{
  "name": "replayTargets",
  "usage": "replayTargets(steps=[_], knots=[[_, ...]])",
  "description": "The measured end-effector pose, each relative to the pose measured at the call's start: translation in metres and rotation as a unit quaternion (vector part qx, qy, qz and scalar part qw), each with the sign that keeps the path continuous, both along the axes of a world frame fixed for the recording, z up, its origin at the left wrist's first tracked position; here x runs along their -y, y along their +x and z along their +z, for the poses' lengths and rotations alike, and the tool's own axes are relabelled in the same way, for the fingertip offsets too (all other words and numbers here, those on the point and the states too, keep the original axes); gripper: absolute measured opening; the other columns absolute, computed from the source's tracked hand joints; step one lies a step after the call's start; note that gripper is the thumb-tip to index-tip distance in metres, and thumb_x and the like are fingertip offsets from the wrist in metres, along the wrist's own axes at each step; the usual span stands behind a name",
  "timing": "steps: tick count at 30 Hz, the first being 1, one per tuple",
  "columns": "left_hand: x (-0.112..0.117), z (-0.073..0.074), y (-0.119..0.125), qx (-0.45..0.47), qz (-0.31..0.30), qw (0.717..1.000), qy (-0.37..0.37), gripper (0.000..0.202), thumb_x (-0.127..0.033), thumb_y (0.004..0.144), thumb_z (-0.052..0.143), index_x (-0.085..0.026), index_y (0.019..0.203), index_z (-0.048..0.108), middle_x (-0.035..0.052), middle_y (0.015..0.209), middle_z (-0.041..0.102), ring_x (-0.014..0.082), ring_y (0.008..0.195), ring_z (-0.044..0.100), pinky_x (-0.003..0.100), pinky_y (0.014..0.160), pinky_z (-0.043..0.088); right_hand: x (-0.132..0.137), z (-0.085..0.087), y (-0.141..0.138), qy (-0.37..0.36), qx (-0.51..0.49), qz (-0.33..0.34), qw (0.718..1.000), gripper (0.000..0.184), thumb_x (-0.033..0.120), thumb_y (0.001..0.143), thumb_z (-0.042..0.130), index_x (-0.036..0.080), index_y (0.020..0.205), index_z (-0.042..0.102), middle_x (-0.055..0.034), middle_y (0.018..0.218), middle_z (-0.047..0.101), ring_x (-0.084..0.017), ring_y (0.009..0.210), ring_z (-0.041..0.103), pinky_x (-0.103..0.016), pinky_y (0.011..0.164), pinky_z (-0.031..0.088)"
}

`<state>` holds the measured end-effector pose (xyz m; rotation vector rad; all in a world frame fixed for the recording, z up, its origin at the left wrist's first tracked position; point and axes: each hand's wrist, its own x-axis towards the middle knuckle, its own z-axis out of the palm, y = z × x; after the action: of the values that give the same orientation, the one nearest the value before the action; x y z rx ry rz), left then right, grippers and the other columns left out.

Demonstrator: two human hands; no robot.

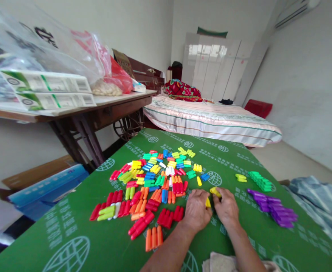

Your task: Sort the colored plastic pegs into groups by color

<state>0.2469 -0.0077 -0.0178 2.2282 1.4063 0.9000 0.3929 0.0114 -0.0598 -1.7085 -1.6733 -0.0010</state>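
Both of my hands rest close together on a green table [103, 241]. My left hand [196, 209] is curled with its fingers closed over a yellow plastic piece [208, 203]. My right hand [226, 206] pinches another yellow piece [215, 191] at its fingertips. Just left of my hands lies a wide scatter of several coloured bullet-shaped pieces [151, 185], red, orange, yellow, green, blue and white. To the right sit a joined row of green pieces [260, 181] and a joined row of purple pieces [273, 207], with a small yellow-green pair [241, 177] beside them.
A wooden side table [98, 109] at the left carries boxes and plastic bags. A bed [211, 121] stands beyond the green table. Blue cardboard boxes [47, 189] lie on the floor at the left, and a blue cloth [319, 196] at the right.
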Motion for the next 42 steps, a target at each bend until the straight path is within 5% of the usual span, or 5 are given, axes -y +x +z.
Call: replayTargets(steps=[25,42], knots=[[0.002,0.004,0.002,-0.029,0.082,0.996,-0.008,0.025,-0.017,0.070,0.060,-0.014,0.095,0.063,0.0103,0.096,0.062,0.0263,0.097,0.051,0.039,0.089,0.045,0.003,0.004,0.005,-0.014,-0.005,0.024,1.000,0.028,0.027,0.079,0.046,0.017,0.098,0.064,-0.0083,0.099,0.065,-0.023,0.095,0.056,-0.035,0.088,0.045],[0.000,-0.004,0.000,0.000,0.014,0.999,0.040,0.037,-0.009,0.059,0.055,-0.017,0.094,0.063,0.0051,0.103,0.062,0.0227,0.099,0.050,0.034,0.092,0.044,0.003,0.006,0.006,-0.036,0.009,0.026,0.999,0.030,0.026,0.081,0.045,0.013,0.101,0.064,-0.0091,0.102,0.065,-0.023,0.096,0.055,-0.033,0.090,0.044]])
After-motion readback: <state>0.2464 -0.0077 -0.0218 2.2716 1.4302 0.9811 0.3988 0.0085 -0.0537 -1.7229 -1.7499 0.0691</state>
